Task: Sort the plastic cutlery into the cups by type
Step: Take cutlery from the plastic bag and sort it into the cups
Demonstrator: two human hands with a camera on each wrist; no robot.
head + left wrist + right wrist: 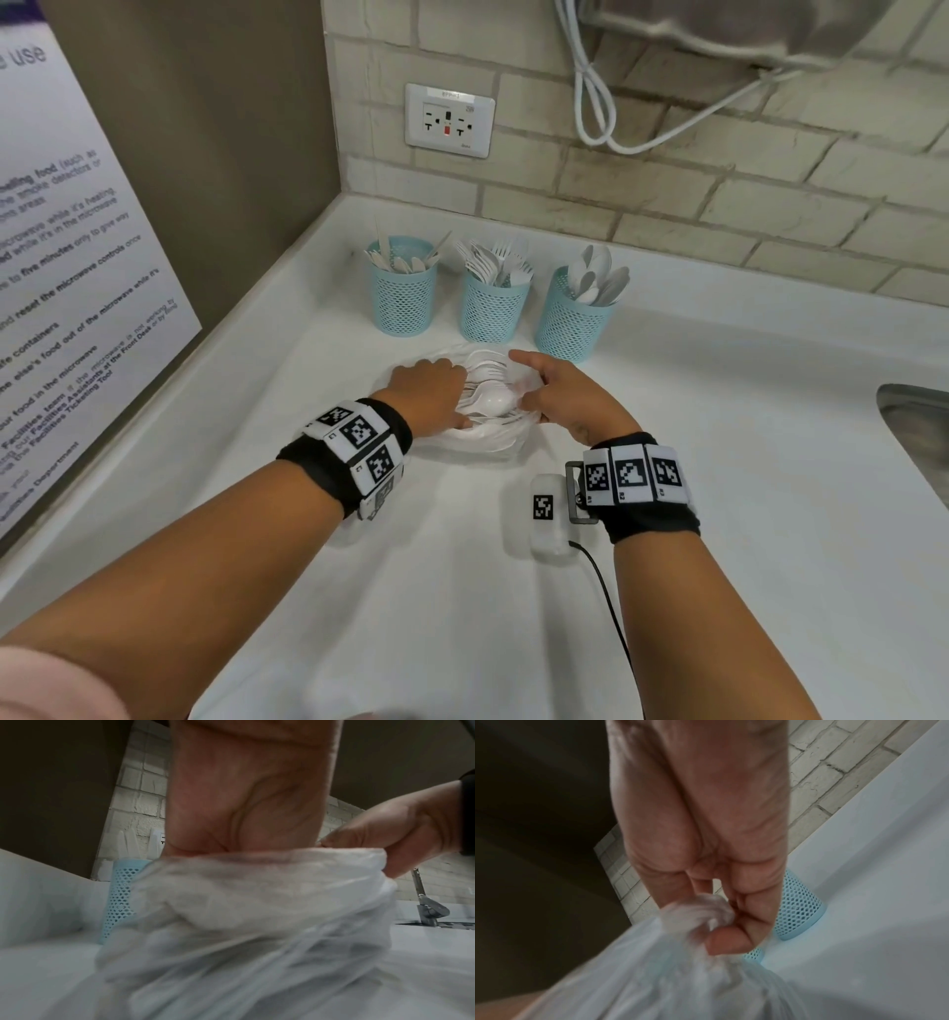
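**Both hands at the bag of unsorted cutlery**

The clear plastic bag point(464, 442) of mixed white cutlery point(488, 395) lies on the white worktop point(719, 411), just in front of three blue mesh cups: knives point(403, 288), forks point(493, 298), spoons point(575, 313). The right hand point(557, 395) pinches the bunched bag rim between thumb and fingers point(727, 942). The left hand point(426, 388) reaches into the opening; its fingers are hidden, so their grip cannot be told. The film looks slippery: a hard tug could spill pieces or knock the nearby cups over.
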